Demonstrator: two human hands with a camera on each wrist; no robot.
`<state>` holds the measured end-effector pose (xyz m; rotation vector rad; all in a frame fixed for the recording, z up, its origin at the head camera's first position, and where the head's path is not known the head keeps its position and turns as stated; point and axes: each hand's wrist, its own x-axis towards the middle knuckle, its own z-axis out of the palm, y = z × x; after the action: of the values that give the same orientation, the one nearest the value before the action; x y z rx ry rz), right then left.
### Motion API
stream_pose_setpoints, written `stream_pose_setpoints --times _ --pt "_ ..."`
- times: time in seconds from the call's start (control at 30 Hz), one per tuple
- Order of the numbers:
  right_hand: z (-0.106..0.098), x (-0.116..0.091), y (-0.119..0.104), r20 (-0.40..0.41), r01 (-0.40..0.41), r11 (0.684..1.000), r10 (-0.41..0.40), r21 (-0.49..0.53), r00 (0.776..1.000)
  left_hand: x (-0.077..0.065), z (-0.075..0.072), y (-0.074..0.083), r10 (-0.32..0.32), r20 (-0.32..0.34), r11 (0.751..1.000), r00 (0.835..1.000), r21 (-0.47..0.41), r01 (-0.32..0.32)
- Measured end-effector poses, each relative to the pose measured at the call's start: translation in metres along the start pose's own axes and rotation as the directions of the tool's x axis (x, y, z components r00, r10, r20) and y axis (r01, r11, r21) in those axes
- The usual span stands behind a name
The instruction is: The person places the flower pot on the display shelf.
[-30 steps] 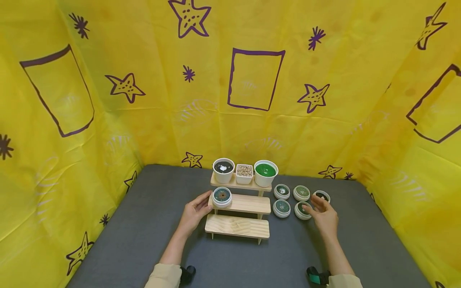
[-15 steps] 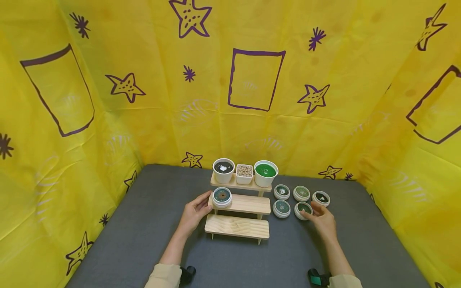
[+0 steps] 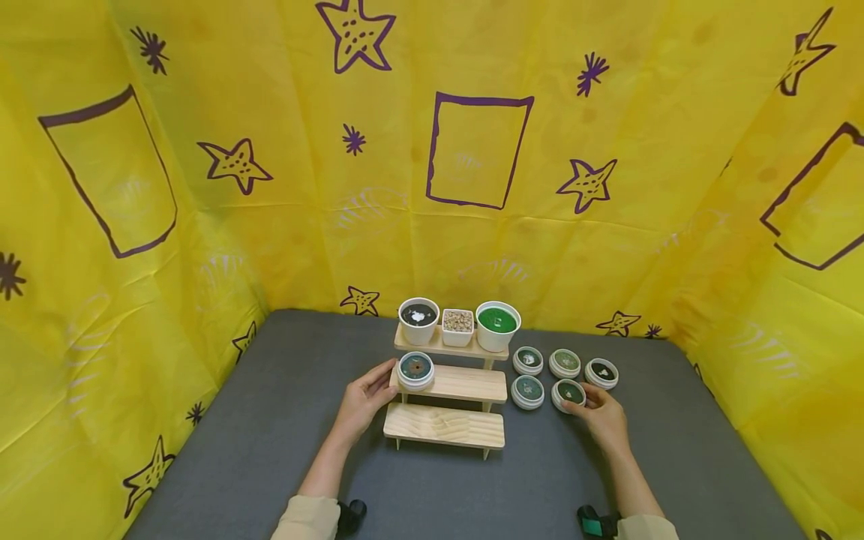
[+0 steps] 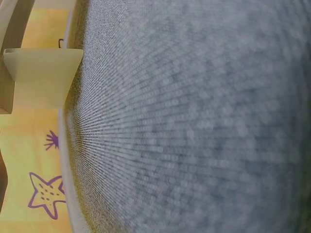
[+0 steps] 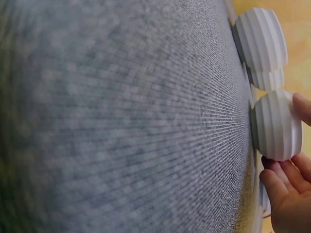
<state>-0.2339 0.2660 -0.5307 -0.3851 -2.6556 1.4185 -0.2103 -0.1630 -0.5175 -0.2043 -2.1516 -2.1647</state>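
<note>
My right hand (image 3: 605,426) grips a small round white ribbed pot (image 5: 278,126) with a dark green top, thumb on one side and fingers on the other. It stands on the grey table in the front row of similar pots. My left hand (image 3: 361,405) is at the left end of the middle shelf of a three-step wooden stand (image 3: 466,382). Its thumb and fingertips lie right beside a white pot (image 3: 415,369) with a blue-grey top on that shelf; I cannot tell whether they hold the pot or the shelf.
On the top shelf stand a white cup with dark filling (image 3: 419,321), a square pot of pebbles (image 3: 457,327) and a green-filled cup (image 3: 498,325). Several white pots (image 3: 529,392) sit right of the stand. Yellow cloth (image 3: 297,247) surrounds the table (image 3: 256,450).
My right hand has come down and slightly left, and its thumb and fingers have closed on the dark-green-topped pot. The black-topped pot behind it is now uncovered. My left hand has stayed still.
</note>
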Motion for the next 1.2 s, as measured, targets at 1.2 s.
stream_pose_setpoints --times 1.2 --pt "-0.007 -0.001 -0.009 -0.023 0.000 1.000 0.000 0.018 1.000 -0.001 0.000 0.000 0.017 -0.003 1.000 1.000 0.021 -0.017"
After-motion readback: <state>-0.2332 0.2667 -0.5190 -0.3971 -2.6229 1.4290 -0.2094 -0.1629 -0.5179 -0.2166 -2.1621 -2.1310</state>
